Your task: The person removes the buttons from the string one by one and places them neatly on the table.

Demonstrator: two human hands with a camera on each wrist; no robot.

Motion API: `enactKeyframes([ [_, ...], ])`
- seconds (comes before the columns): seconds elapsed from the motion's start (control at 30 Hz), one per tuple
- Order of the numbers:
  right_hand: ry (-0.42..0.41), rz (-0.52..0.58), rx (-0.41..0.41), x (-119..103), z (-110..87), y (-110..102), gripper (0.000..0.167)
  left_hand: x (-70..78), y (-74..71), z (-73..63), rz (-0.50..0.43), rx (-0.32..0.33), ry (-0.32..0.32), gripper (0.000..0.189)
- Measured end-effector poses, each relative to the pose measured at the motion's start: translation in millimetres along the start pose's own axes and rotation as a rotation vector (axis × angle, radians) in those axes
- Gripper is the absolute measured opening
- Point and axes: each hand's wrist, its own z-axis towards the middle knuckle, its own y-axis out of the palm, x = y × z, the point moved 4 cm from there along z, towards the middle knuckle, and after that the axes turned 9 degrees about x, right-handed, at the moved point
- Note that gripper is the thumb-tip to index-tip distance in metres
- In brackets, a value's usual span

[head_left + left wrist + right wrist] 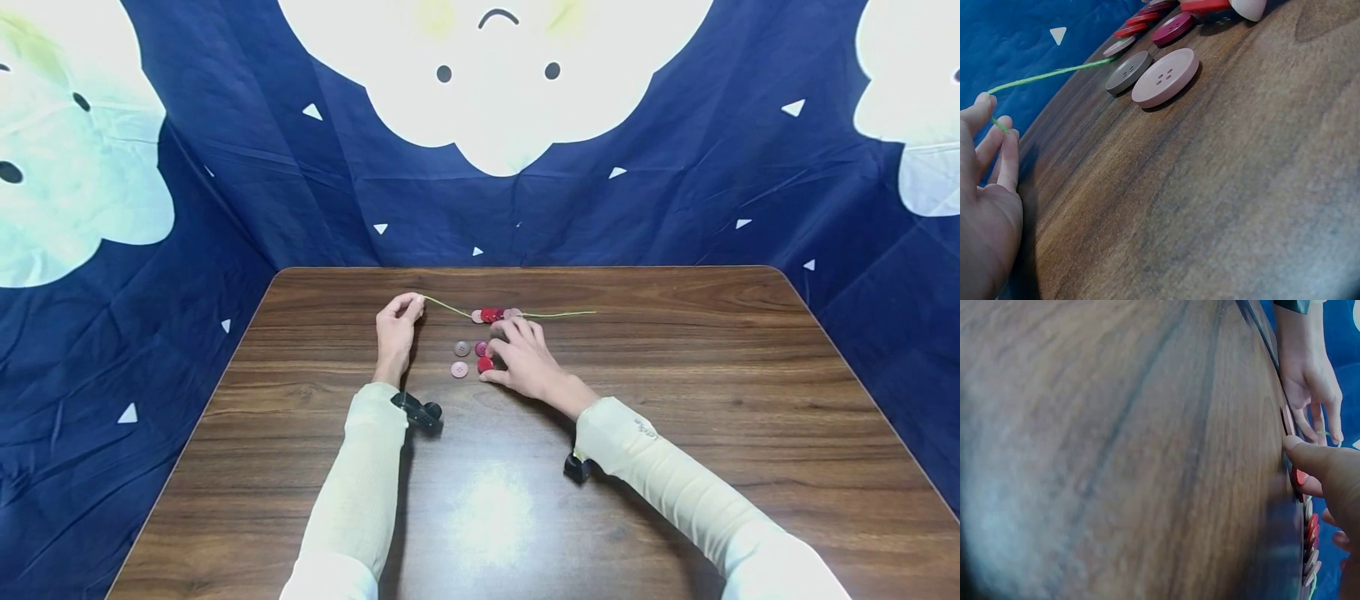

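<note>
My left hand (396,333) pinches one end of a green string (448,307) between thumb and fingers; a short tail pokes out in the left wrist view. Overlapping red and pink buttons (491,316) sit in a row along the string, whose free end lies to the right. With thumb and forefinger, my right hand (527,364) grips a red button (485,364) at the table, its other fingers spread near the row. Beside it lie a magenta button (481,347), a grey-brown button (1129,73) and a pale pink button (1165,79).
The brown wooden table (675,375) has its back edge just beyond the string. Blue cloth (525,217) with white clouds and triangles hangs behind and at both sides. A black wrist camera (417,411) is strapped to the left sleeve.
</note>
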Motion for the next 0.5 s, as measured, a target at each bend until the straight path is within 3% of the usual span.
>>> enactKeyframes([
  [0.5,-0.016,-0.005,0.04,-3.8,-0.3,-0.1,0.03,2.4,-0.3,-1.9,0.006,-0.003,0.013,0.023],
])
